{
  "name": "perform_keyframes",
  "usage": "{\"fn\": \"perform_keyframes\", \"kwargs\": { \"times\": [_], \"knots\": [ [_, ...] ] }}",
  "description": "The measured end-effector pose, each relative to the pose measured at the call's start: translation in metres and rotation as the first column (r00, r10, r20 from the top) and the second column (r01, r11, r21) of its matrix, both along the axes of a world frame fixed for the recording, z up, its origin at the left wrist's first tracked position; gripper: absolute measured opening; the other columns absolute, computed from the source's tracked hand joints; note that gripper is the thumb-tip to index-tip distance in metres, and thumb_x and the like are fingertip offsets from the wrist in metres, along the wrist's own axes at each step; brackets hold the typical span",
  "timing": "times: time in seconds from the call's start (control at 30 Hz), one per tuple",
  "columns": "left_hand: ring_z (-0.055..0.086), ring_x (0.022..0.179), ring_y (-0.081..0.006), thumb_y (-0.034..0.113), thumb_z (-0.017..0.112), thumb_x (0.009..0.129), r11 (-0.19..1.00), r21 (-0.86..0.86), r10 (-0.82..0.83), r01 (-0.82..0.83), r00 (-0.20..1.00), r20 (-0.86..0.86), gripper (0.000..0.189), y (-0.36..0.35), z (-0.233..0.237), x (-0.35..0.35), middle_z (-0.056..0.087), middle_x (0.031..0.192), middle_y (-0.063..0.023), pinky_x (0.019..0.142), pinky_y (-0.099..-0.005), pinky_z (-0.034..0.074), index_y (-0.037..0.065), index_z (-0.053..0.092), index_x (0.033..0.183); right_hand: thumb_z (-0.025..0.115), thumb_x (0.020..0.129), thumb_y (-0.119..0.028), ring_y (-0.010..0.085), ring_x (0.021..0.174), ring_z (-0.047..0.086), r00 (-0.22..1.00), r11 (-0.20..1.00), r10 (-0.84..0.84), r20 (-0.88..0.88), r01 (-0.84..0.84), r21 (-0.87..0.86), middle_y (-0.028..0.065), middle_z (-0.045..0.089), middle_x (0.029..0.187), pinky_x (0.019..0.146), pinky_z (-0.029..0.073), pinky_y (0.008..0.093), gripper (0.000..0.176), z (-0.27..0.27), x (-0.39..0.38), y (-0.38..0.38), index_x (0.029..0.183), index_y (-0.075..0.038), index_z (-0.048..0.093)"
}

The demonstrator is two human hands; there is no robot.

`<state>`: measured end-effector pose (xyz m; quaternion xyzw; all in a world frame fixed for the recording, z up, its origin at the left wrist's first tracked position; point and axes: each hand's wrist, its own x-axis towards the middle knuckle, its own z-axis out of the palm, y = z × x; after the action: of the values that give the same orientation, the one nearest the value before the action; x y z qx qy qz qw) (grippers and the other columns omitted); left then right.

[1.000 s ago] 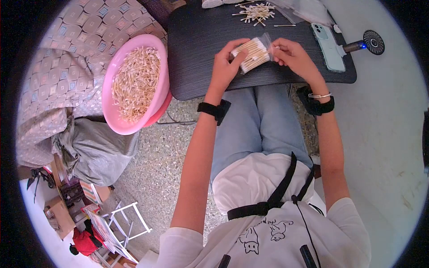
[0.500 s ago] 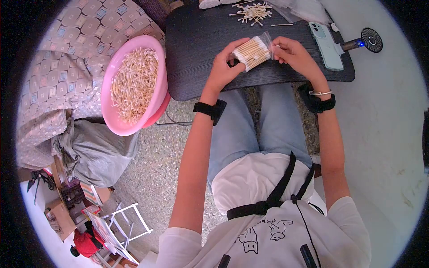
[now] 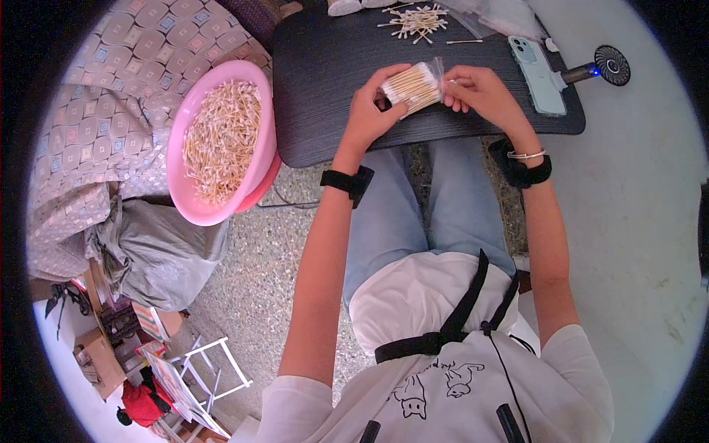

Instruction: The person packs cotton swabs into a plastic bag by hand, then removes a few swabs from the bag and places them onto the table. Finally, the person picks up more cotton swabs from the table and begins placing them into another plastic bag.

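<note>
A clear plastic bag of cotton swabs (image 3: 413,88) is held above the near part of the dark table (image 3: 325,88). My left hand (image 3: 371,107) grips the filled end, with its thumb on the near side and the fingers round the far side. At the other end, my right hand (image 3: 473,92) pinches the bag's transparent mouth between thumb and fingers. The swabs lie side by side inside the bag. Farther back on the table sits a loose heap of cotton swabs (image 3: 419,23), with a single swab (image 3: 464,42) beside it.
Left of the table stands a pink basin (image 3: 177,148) full of cotton swabs. A phone (image 3: 538,77) and a small fan (image 3: 611,66) are at the table's right edge. Clear plastic bags (image 3: 509,16) lie at the back right. A grey sack (image 3: 159,247) rests on the floor.
My right hand has shifted slightly left along the bag's mouth, its fingers now lower and more curled. The bag has turned a little in my left hand, which stays in place.
</note>
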<state>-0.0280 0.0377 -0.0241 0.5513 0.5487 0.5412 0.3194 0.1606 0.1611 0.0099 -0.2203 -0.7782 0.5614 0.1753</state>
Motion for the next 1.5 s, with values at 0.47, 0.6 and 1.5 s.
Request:
{"fn": "perform_keyframes", "kwargs": {
  "times": [0.47, 0.6, 1.5],
  "knots": [
    [0.054, 0.102, -0.0132, 0.0, 0.052, 0.07, 0.999, 0.012, -0.039, 0.039, 0.999, 0.012, 0.055, -0.001, 0.0, -0.001, 0.056, 0.115, -0.0053, 0.089, -0.0267, 0.043, 0.004, 0.049, 0.125, 0.056, 0.09, -0.018, 0.0067, 0.059, 0.054, 0.999, 0.999, 0.004, -0.044, -0.006, -0.042, 0.0026, 0.061, 0.07, 0.054, 0.044, 0.0202, 0.019, -0.005, 0.001, 0.002, 0.091, 0.001, 0.061],
    [0.055, 0.099, -0.0126, 0.0, 0.053, 0.07, 1.0, 0.002, -0.013, 0.014, 1.0, -0.012, 0.055, 0.0, -0.001, -0.001, 0.057, 0.111, -0.0049, 0.087, -0.0267, 0.044, 0.004, 0.05, 0.125, 0.055, 0.09, -0.017, 0.007, 0.06, 0.054, 0.997, 0.998, 0.016, -0.073, -0.021, -0.063, 0.003, 0.061, 0.07, 0.055, 0.045, 0.0204, 0.019, -0.005, 0.001, 0.001, 0.092, 0.001, 0.06],
    [0.054, 0.105, -0.0154, -0.001, 0.051, 0.073, 1.0, -0.003, -0.003, 0.004, 0.986, 0.166, 0.048, -0.001, 0.006, 0.004, 0.056, 0.117, -0.007, 0.091, -0.0264, 0.041, 0.004, 0.053, 0.121, 0.053, 0.093, -0.023, 0.0033, 0.062, 0.05, 0.998, 0.987, 0.018, -0.064, -0.028, -0.156, -0.0031, 0.056, 0.072, 0.057, 0.04, 0.0179, 0.02, -0.002, 0.007, 0.007, 0.089, -0.004, 0.058]
  ]
}}
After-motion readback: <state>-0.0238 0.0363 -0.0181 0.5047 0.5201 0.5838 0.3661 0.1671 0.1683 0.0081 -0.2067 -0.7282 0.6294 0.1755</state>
